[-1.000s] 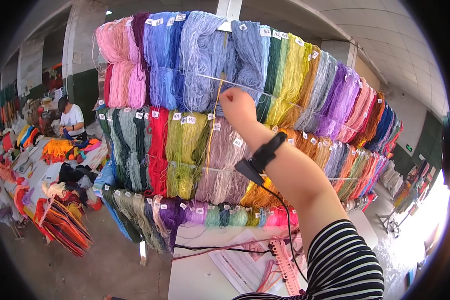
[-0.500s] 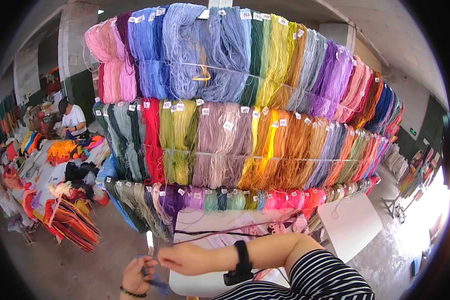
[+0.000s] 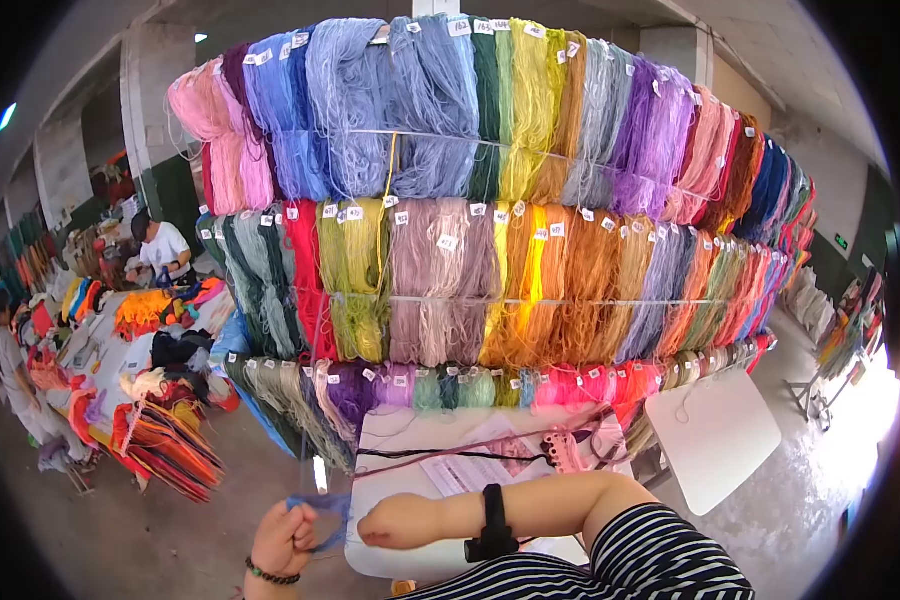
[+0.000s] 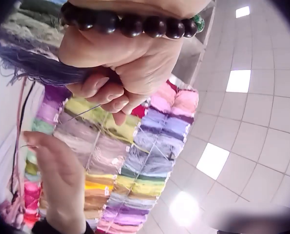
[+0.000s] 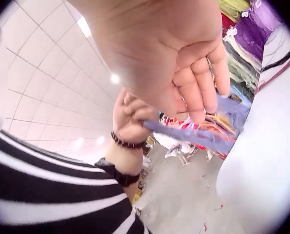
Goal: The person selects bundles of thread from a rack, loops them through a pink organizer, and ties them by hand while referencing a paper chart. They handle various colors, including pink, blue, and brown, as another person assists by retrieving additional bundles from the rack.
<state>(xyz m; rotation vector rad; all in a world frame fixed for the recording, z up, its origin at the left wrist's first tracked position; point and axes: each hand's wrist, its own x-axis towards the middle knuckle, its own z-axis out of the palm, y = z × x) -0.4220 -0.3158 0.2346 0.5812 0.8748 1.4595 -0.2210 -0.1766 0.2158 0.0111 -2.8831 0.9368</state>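
Blue yarn (image 3: pixel 332 508) is gripped in my left hand (image 3: pixel 282 542), low in the head view; in the left wrist view the left hand (image 4: pixel 128 63) has its fingers curled round the blue-violet bundle (image 4: pixel 42 68). A thin strand (image 4: pixel 81 114) runs from those fingers toward my right hand (image 4: pixel 59 170). Beside the left hand, my right hand (image 3: pixel 402 521) hovers over the white table; the right wrist view shows its fingers (image 5: pixel 196 87) loosely bent, thumb partly hidden. Behind hang rows of numbered skeins (image 3: pixel 440 270), with a yellow cord (image 3: pixel 391 165) hanging over blue skeins.
A white table (image 3: pixel 400 485) bears papers (image 3: pixel 460 470), a pink perforated strip (image 3: pixel 562 452) and dark cords. To the right is a white board (image 3: pixel 715 435). At the left, a person in a white shirt (image 3: pixel 165 246) stands by a table of coloured yarn.
The right hand has come down from the upper skeins to beside the left hand, which came into view holding blue yarn. The yellow cord swung and now hangs down.
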